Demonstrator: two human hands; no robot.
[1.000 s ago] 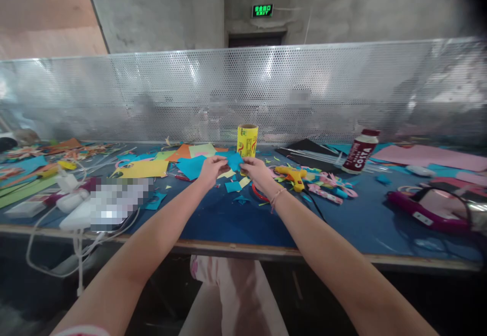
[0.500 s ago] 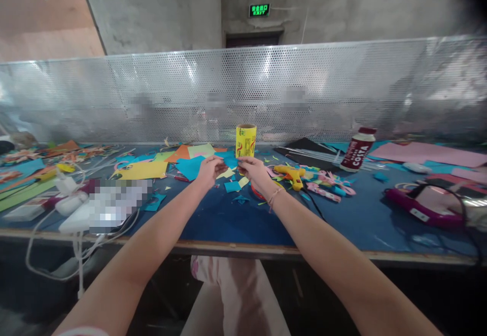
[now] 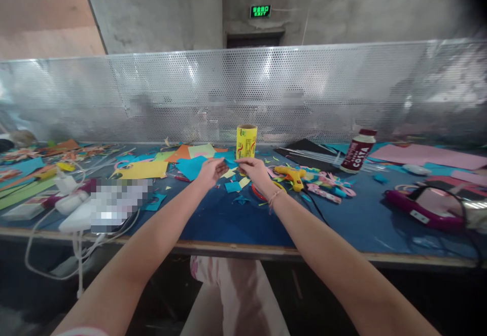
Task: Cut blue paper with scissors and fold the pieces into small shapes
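Both my arms reach out over a blue work table (image 3: 228,219). My left hand (image 3: 210,171) and my right hand (image 3: 255,170) meet in front of a yellow tape roll (image 3: 246,141). Between their pinched fingertips is a small blue piece of paper (image 3: 230,161), of which only a narrow part shows. Loose blue, yellow and green paper scraps (image 3: 233,186) lie just under the hands. A red ring-shaped thing (image 3: 258,193) sits by my right wrist.
A yellow glue gun (image 3: 291,175) lies right of my hands, a dark bottle (image 3: 357,150) further right, a pink device (image 3: 426,208) at far right. Coloured sheets (image 3: 144,168), white cables and a charger (image 3: 72,204) lie at left. A perforated metal screen (image 3: 243,92) backs the table.
The blue paper between my fingers has shrunk from a wide piece to a narrow one, as if folded. Both hands stayed in the same spot.
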